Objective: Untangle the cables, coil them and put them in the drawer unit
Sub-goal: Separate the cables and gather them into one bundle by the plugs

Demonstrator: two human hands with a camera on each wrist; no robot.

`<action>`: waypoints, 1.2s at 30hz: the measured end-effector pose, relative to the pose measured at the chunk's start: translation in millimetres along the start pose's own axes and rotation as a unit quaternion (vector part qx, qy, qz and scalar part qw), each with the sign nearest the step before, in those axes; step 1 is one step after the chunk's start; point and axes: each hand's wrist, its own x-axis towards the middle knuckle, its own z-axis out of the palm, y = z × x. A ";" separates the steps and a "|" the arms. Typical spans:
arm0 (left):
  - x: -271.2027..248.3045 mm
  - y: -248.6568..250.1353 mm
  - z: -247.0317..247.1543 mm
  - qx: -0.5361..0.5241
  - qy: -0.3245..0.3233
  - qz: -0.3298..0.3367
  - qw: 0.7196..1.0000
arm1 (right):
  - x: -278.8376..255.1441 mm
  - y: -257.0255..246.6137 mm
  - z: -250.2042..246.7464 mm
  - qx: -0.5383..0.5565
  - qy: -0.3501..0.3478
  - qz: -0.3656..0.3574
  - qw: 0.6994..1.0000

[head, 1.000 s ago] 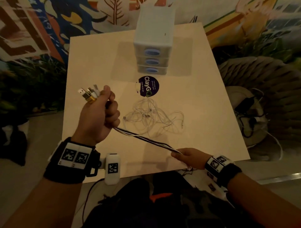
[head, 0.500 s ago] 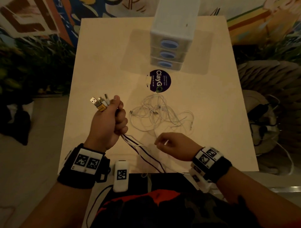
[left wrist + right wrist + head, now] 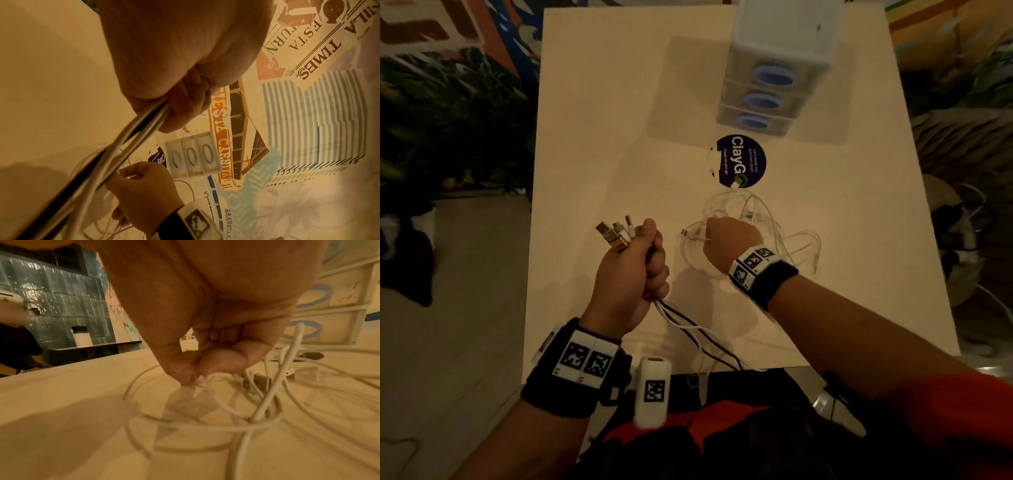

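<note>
My left hand (image 3: 635, 270) grips a bundle of black and white cables (image 3: 688, 325) above the table's near left; their USB plugs (image 3: 616, 233) stick out above the thumb, and the cords trail off the front edge. The same bundle of cables (image 3: 115, 155) runs out of the fist in the left wrist view. A tangle of thin white cables (image 3: 791, 240) lies mid-table. My right hand (image 3: 729, 240) is down on its left side, thumb and fingers pinching a white cable (image 3: 207, 386). The white three-drawer unit (image 3: 777, 65) stands at the far end, drawers closed.
A round dark "ClayGo" sticker (image 3: 741, 161) lies on the pale table (image 3: 602, 137) between drawer unit and tangle. A white tagged device (image 3: 654, 390) hangs at the near edge. Cables and a woven seat (image 3: 962, 144) are off the right side.
My right hand let go of the taut bundle near the front edge and moved forward onto the white tangle, where it now pinches a cable. The left hand keeps its grip; the bundle hangs slack.
</note>
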 end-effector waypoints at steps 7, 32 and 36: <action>23.4 -0.2 -2.2 0.046 0.013 -0.010 0.999 | -14.1 5.2 -22.3 0.025 0.005 -0.008 1.000; 71.7 -44.6 -0.3 0.261 0.047 -0.031 0.964 | -71.4 29.6 -32.0 0.541 0.070 -0.042 0.837; 70.7 -46.3 0.7 0.227 0.052 0.006 0.972 | -73.7 31.8 -45.5 0.570 0.097 -0.049 0.815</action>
